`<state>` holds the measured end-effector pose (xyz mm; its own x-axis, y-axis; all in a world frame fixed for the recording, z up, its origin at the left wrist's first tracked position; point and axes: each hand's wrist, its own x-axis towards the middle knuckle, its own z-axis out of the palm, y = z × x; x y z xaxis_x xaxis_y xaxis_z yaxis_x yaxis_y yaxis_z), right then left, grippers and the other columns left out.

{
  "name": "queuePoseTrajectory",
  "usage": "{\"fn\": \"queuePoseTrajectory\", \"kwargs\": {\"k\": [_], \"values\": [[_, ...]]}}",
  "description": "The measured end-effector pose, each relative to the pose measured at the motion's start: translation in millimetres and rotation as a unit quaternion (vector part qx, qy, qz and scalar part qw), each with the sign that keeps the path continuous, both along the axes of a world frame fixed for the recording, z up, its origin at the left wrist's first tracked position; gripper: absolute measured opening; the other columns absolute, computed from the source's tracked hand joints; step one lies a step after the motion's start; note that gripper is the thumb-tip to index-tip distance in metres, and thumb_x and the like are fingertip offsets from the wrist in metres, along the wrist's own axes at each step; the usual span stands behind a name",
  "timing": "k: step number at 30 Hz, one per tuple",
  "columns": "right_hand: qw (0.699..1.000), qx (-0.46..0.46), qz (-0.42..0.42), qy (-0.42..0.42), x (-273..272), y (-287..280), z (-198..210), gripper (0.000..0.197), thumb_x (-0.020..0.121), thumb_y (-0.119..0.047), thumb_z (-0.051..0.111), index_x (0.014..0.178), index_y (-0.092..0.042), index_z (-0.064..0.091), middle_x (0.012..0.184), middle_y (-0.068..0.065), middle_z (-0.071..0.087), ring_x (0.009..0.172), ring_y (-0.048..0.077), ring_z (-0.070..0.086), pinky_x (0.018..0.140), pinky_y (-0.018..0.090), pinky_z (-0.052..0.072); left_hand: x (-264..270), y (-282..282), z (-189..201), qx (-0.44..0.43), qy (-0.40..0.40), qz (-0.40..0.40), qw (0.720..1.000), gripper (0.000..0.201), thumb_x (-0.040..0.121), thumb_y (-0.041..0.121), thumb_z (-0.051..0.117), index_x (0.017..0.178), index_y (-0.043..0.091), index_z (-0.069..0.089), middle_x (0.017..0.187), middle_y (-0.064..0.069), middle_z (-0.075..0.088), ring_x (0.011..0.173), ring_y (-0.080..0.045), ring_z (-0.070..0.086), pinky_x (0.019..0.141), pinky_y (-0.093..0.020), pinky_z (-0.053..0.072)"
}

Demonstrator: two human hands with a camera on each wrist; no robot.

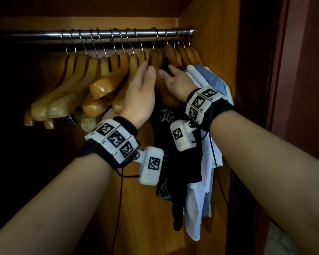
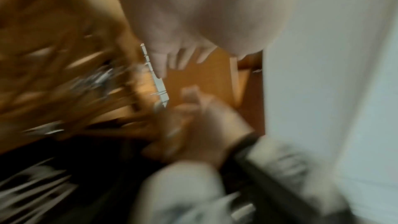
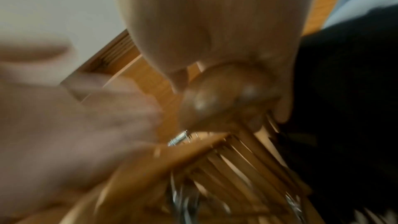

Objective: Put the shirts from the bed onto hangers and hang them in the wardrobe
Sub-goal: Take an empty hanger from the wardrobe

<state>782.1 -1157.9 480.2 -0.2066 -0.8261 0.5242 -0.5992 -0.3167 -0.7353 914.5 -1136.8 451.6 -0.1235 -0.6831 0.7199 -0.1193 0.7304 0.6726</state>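
A black printed shirt (image 1: 175, 153) hangs on a wooden hanger (image 1: 167, 95) from the metal rail (image 1: 99, 34) in the wardrobe. My right hand (image 1: 167, 71) grips that hanger near its top; in the blurred right wrist view the fingers (image 3: 282, 108) curl round the rounded wood (image 3: 226, 94). My left hand (image 1: 147, 68) is just to its left, fingers straight, touching the nearest of several empty wooden hangers (image 1: 99, 74). A white shirt (image 1: 204, 172) and a blue shirt (image 1: 215, 81) hang to the right of the black one.
The wardrobe's right side wall (image 1: 210, 34) stands close behind the hung shirts. A dark door frame (image 1: 265, 70) rises further right. The empty hangers crowd the rail's left and middle. The wooden back panel (image 1: 140, 208) shows below my wrists.
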Motion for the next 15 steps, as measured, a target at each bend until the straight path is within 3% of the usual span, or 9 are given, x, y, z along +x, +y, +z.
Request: {"fn": "queuePoseTrajectory", "kwargs": {"k": [3, 5, 7, 9, 12, 15], "values": [[1.000, 0.004, -0.009, 0.009, 4.1, -5.0, -8.8, 0.066, 0.097, -0.039, 0.053, 0.152, -0.013, 0.026, 0.154, 0.006, 0.035, 0.140, 0.021, 0.034, 0.113, 0.029, 0.027, 10.0, 15.5, 18.8, -0.179, -0.061, 0.115, 0.975, 0.039, 0.101, 0.018, 0.042, 0.139, 0.018, 0.048, 0.143, 0.004, 0.047, 0.132, -0.006, 0.040, 0.116, -0.033, 0.029], [1.000, 0.001, -0.013, 0.017, 6.7, -6.7, -11.7, 0.064, 0.097, -0.035, 0.054, 0.151, -0.012, 0.029, 0.153, 0.006, 0.037, 0.139, 0.021, 0.036, 0.112, 0.028, 0.028, 15.6, 11.7, 30.5, -0.232, -0.167, 0.234, 0.929, 0.038, 0.098, 0.019, 0.044, 0.135, 0.023, 0.053, 0.141, 0.007, 0.049, 0.134, -0.008, 0.037, 0.121, -0.041, 0.014], [1.000, 0.000, -0.015, 0.020, 8.5, -7.1, -12.0, 0.060, 0.097, -0.032, 0.054, 0.150, -0.013, 0.033, 0.151, 0.006, 0.040, 0.137, 0.022, 0.039, 0.111, 0.029, 0.030, 19.7, 3.5, 35.8, -0.227, -0.317, 0.335, 0.858, 0.035, 0.097, 0.030, 0.044, 0.130, 0.028, 0.057, 0.136, 0.004, 0.054, 0.133, -0.018, 0.040, 0.118, -0.052, 0.008], [1.000, 0.003, -0.016, 0.023, 8.8, -6.8, -11.2, 0.056, 0.097, -0.030, 0.054, 0.148, -0.014, 0.036, 0.148, 0.007, 0.044, 0.133, 0.024, 0.044, 0.111, 0.033, 0.034, 22.8, -1.3, 35.5, -0.196, -0.419, 0.384, 0.799, 0.036, 0.096, 0.045, 0.042, 0.121, 0.027, 0.060, 0.122, -0.003, 0.062, 0.122, -0.027, 0.049, 0.111, -0.053, 0.023], [0.999, 0.016, -0.024, 0.025, 8.3, -6.3, -9.7, 0.053, 0.097, -0.028, 0.051, 0.147, -0.016, 0.038, 0.147, 0.007, 0.045, 0.129, 0.026, 0.047, 0.108, 0.035, 0.037, 28.1, -2.4, 36.2, -0.143, -0.477, 0.415, 0.762, 0.049, 0.094, 0.060, 0.037, 0.121, 0.026, 0.060, 0.115, -0.008, 0.063, 0.115, -0.030, 0.052, 0.096, -0.046, 0.036], [0.997, 0.048, -0.035, 0.045, 11.5, -7.3, -6.8, 0.049, 0.097, -0.028, 0.048, 0.144, -0.018, 0.042, 0.144, 0.008, 0.048, 0.130, 0.030, 0.046, 0.105, 0.034, 0.039, 34.8, -6.2, 34.8, -0.132, -0.525, 0.442, 0.716, 0.058, 0.090, 0.067, 0.037, 0.126, 0.026, 0.057, 0.123, -0.010, 0.059, 0.122, -0.030, 0.047, 0.097, -0.048, 0.036]]}}
